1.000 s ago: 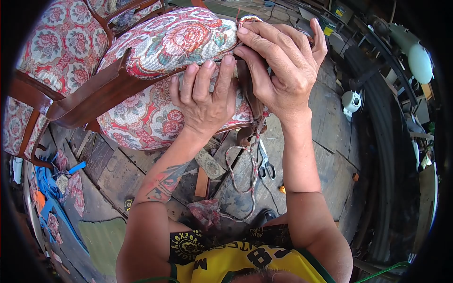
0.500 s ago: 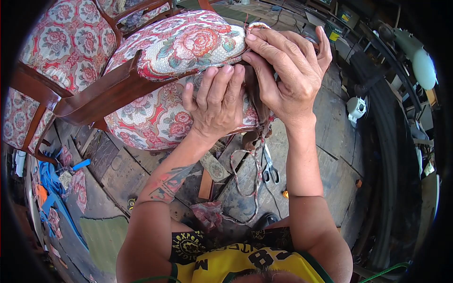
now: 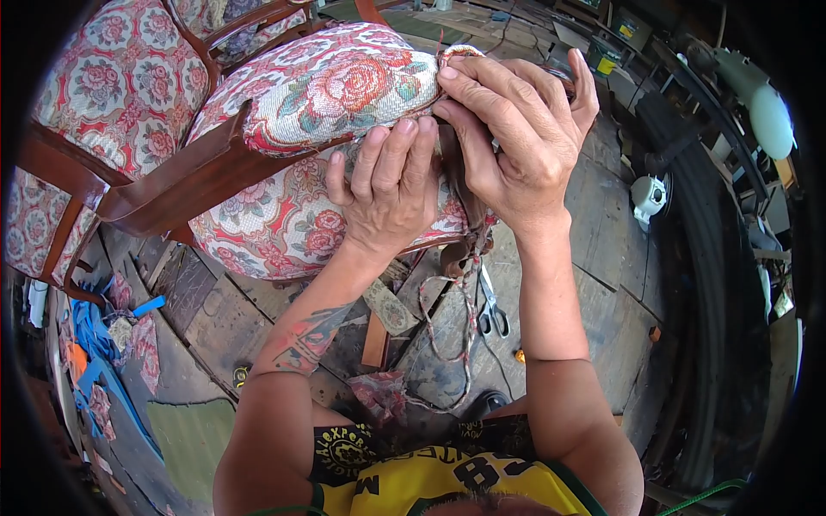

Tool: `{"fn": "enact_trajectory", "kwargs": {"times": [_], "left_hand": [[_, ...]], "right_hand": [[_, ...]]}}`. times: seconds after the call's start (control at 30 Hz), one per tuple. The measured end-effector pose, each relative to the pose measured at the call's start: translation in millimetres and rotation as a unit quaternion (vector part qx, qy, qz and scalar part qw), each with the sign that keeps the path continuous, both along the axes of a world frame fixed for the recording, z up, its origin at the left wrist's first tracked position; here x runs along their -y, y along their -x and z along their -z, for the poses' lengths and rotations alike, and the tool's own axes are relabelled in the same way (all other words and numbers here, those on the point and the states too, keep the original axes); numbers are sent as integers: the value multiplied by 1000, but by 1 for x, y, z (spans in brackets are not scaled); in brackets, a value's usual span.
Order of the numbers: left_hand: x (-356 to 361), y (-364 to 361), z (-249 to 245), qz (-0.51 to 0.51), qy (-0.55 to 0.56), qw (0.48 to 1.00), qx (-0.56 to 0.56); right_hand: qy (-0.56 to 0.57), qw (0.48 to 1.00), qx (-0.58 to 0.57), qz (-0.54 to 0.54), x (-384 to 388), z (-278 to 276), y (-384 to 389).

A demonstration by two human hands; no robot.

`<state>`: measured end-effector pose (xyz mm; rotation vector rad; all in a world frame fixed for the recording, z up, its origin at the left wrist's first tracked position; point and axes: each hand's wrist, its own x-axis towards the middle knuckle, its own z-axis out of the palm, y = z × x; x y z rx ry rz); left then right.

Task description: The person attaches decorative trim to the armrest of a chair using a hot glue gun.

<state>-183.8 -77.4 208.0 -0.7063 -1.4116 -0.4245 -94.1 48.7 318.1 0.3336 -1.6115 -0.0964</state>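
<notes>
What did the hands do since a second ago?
Very little. The left hand slid slightly along the lower edge of the pad toward the right hand, and its fingers closed together. Nothing was grabbed or let go. The right hand still pinches the cord at the pad's end. The chair and scissors stayed put.

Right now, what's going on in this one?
A person works on the padded armrest of a wooden-framed armchair in red floral fabric. The left hand presses its fingertips along the pad's lower edge, where fabric meets wood. The right hand covers the armrest's front end, at the floral fabric cord that hangs down to the plank floor. Metal scissors lie there.
</notes>
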Motion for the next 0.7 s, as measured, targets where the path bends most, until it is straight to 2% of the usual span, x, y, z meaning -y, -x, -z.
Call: {"fn": "enact_trajectory", "kwargs": {"times": [0.1, 0.13, 0.17, 0.27, 0.3, 0.33, 0.43, 0.53, 0.7], "left_hand": [[8, -10, -5, 7, 14, 1000, 23], [12, -15, -11, 41, 9, 999, 8], [16, -19, -20, 74, 4, 997, -7], [31, -29, -58, 76, 5, 996, -43], [36, -41, -74, 57, 22, 998, 16], [40, -44, -89, 56, 24, 998, 14], [54, -39, -121, 100, 104, 981, 133], [63, -34, -138, 148, 161, 959, 179], [63, -28, -146, 185, 171, 949, 189]], "right_hand": [[4, 1000, -1, -4, 0, 1, 0], [7, 1000, -1, -7, 0, 0, 0], [9, 1000, 4, -10, 2, -1, -1], [17, 1000, 10, -8, 4, -2, -3], [17, 1000, 12, -9, 4, -3, -4], [19, 1000, 10, -10, 4, -3, -4], [21, 1000, 11, -16, 4, -4, -3], [27, 999, 23, -18, 6, -4, -6], [25, 999, 43, 0, 8, -7, -10]]}}
